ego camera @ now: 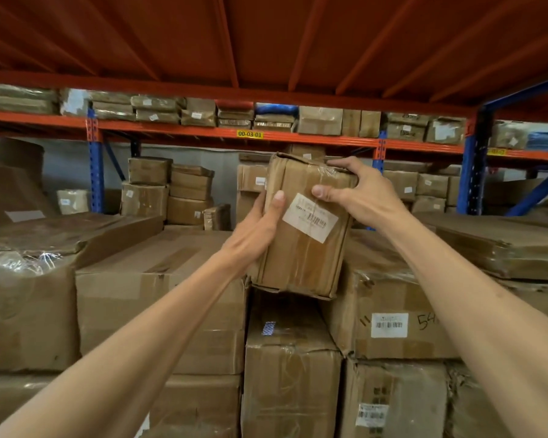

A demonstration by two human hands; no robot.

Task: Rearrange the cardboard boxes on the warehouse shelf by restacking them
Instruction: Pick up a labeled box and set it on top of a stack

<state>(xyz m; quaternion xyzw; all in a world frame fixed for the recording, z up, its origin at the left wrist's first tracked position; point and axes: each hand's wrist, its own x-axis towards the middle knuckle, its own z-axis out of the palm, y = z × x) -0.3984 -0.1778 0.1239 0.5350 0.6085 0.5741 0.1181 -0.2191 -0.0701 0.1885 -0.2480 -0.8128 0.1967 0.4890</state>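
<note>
A small taped cardboard box [301,251] with a white barcode label stands tilted in the middle of the view, held up between both hands. My left hand [257,229] grips its left side, thumb on the front face. Gripping the box's top right corner is my right hand [358,188], thumb resting near the label. The box's lower edge hovers over, or rests on, a narrower carton [288,358] wedged between two big cartons [159,298] [389,314]; I cannot tell whether it touches.
Large brown cartons fill the shelf in front, some wrapped in plastic film [16,263]. Behind stand smaller stacked boxes [171,191] and a blue upright [475,172]. An orange beam [203,134] carries more packages above. The orange shelf deck [266,36] hangs close overhead.
</note>
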